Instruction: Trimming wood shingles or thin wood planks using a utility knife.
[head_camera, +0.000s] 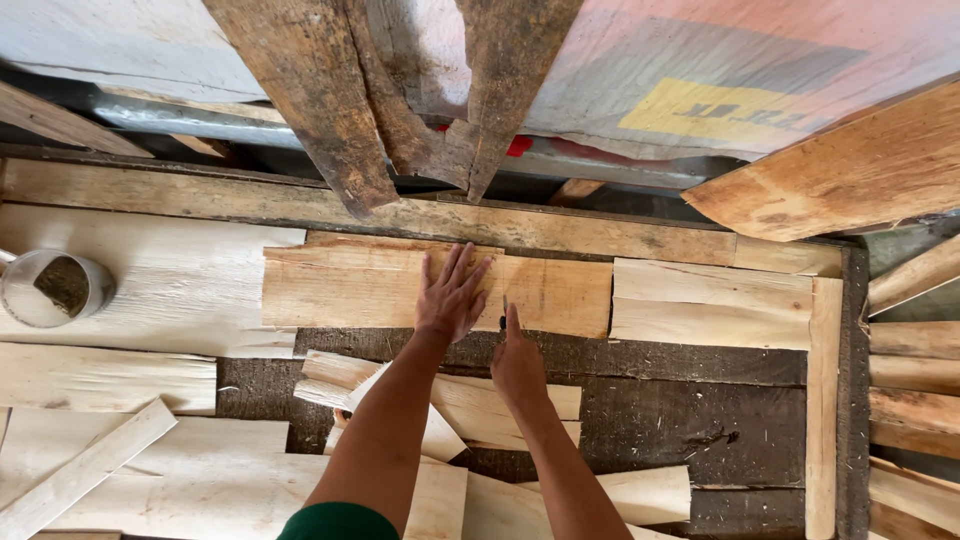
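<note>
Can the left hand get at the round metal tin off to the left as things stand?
Probably yes. The left hand lies flat on a veneer sheet; the metal tin sits uncovered on pale veneer to its left, with only flat sheets between.

Dark rough bench (690, 420) fills the lower right of the frame, sawdust specks on it. Pale veneer sheets (150, 290) cover the left side, more strips (915, 400) stacked along the right edge. Grey metal pipe (190, 120) runs across the upper left. Above it a faded pink board (720, 60) with a yellow patch, upper right. Weathered dark planks (320, 100) lean down from top centre. Round tin (55, 288) at left edge. Even daylight, soft shadows.
</note>
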